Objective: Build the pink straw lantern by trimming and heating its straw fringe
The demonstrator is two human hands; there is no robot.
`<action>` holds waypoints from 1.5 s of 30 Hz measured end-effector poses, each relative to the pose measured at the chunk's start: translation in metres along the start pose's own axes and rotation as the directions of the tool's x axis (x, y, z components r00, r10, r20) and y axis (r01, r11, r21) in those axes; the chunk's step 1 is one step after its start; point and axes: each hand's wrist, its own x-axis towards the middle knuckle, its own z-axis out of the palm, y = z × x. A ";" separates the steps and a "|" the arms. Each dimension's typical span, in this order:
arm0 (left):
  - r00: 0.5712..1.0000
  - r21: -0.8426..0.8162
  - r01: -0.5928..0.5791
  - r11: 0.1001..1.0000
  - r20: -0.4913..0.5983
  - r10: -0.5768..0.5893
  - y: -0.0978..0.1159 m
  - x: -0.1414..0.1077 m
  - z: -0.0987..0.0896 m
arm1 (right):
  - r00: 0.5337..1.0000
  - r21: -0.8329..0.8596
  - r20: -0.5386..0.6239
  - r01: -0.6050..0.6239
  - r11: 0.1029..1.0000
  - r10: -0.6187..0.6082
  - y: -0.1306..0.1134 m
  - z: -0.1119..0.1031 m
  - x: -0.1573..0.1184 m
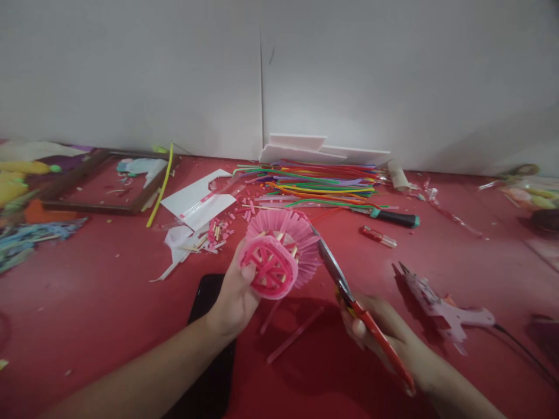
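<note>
My left hand [236, 297] is closed on a pink craft piece [283, 256], a spoked ring with a fan of pleated pink strips behind it and short pale sticks between. The thumb presses on the ring's left side. In my right hand [379, 326] is a pair of scissors [334, 267] with red handles, fingers wrapped round them. Their blades point up and left, the tips at the right edge of the pleated fan. Whether the tips touch the strips I cannot tell. Below the piece, a pink strip [294, 336] lies on the red table [144, 326].
Colourful pipe cleaners [323, 180] are heaped at the back, beside a green-and-black-handled cutter [395, 217]. A glue gun [449, 308] with a cord lies at right. A black phone [212, 291] sits under my left arm. Farther left are white card [198, 201] and a brown frame [96, 206].
</note>
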 end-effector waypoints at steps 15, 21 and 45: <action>0.999 -0.016 0.031 0.999 -0.008 -0.031 0.005 -0.003 0.005 | 1.000 0.009 0.014 -0.009 1.000 0.009 -0.001 0.000 0.000; 0.999 -0.009 0.033 0.999 -0.020 -0.034 0.005 -0.003 0.005 | 1.000 -0.005 0.016 -0.025 1.000 0.025 -0.002 0.000 0.000; 0.997 -0.010 0.014 1.000 0.078 -0.013 0.004 -0.004 0.001 | 0.995 -0.175 -0.034 0.091 0.980 -0.098 -0.010 0.003 0.004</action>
